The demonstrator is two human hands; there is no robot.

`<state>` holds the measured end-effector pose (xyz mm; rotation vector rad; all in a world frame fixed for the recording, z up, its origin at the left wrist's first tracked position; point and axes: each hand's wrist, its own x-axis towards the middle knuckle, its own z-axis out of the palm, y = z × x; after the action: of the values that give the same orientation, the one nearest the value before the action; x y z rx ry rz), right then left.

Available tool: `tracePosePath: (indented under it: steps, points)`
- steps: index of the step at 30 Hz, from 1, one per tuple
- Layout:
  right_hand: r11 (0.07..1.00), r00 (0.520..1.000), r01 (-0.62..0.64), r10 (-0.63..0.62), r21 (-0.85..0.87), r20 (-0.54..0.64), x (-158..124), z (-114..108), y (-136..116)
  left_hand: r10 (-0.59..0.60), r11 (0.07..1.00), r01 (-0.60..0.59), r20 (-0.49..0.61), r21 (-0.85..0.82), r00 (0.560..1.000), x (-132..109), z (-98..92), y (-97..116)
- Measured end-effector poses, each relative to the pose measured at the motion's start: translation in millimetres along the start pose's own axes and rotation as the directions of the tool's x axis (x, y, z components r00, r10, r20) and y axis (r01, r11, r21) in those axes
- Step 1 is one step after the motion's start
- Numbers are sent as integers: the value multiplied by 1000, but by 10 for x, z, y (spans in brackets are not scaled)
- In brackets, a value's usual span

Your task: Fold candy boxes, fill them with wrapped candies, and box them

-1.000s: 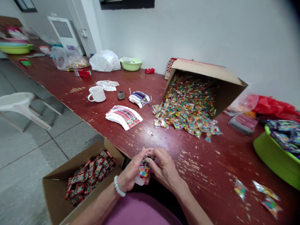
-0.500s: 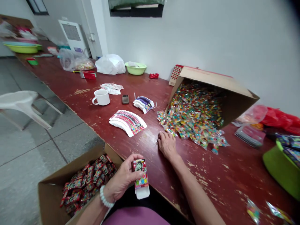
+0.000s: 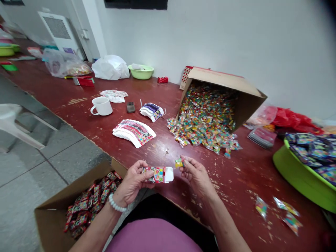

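My left hand [image 3: 135, 180] is closed on a small printed candy box [image 3: 157, 174], which lies sideways with its white end flap folded out toward the right. Just right of that flap, my right hand [image 3: 195, 173] pinches a small candy packet [image 3: 179, 163] in clear wrap with yellow and green inside. The packet and the box are apart. Beyond my hands, a heap of wrapped candies [image 3: 202, 131] spills from a tipped cardboard box [image 3: 225, 75]. A fanned stack of flat red cartons [image 3: 135, 132] lies on the table ahead of my left hand.
Below left, an open cardboard box [image 3: 49, 217] holds many filled red boxes. A green basin [image 3: 296, 178] of dark packs stands at right, near several loose packets [image 3: 261, 207]. A white mug [image 3: 102, 106] and purple cartons [image 3: 152, 111] sit farther back. A white stool [image 3: 15, 120] stands left.
My right hand has come back from the candy heap with a packet in its fingers. My left hand has turned the box from upright to sideways. The view has shifted right.
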<state>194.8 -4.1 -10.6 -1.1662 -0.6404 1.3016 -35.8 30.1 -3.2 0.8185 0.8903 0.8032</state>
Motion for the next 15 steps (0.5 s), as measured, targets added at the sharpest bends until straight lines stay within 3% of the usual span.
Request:
tracePosePath:
  steps: [7,12,15]
  points:
    - [996,997,-54,57,67,-44,-282,47,-44,-25,997,27,28,-69,999,-116,97,-37]
    - [999,997,-14,17,34,-70,-345,-14,6,-47,997,54,125,-55,991,-161,202,-99]
    - [1000,997,-1,1,-6,-73,-378,-36,-18,-112,994,112,240,14,964,-187,298,-121]
